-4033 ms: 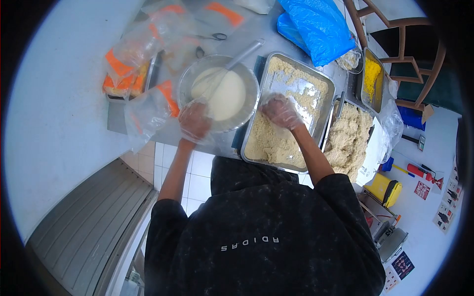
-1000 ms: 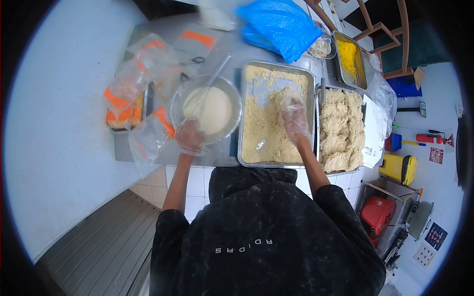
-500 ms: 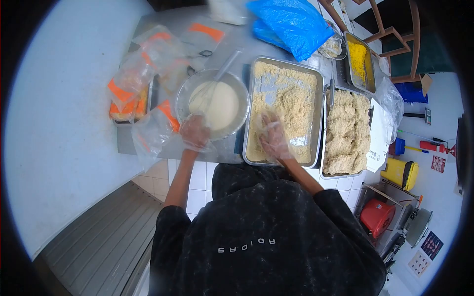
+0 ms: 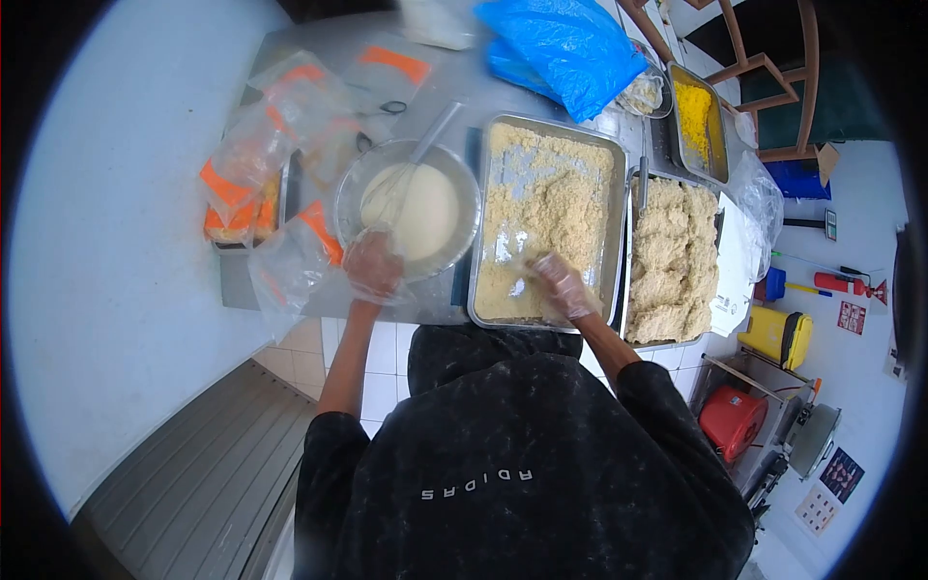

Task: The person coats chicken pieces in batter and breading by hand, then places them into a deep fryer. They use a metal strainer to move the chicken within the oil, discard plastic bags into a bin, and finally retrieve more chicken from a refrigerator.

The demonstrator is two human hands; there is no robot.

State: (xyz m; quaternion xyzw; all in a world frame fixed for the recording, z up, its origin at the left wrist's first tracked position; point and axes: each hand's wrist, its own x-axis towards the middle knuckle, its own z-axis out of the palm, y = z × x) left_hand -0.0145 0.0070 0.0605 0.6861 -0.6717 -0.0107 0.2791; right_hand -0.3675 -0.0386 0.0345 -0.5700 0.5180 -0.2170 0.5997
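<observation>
My left hand, in a clear plastic glove, is at the near-left rim of a metal bowl of pale batter. Its fingers are smeared, so their grip does not show. A wire whisk leans in the bowl, handle toward the back. My right hand, also gloved, is low over the near part of a metal tray of pale crumbs. The fingers look stretched out to the left, with nothing visible in them.
On the right, a second tray holds crumb-covered lumps. Farther back are a tray of yellow shreds and a blue plastic bag. Orange-striped clear bags and scissors lie left of the bowl.
My right hand has moved right and slightly nearer within the crumb tray and turned sideways, baring more of the tray's left part. My left hand stays by the bowl rim.
</observation>
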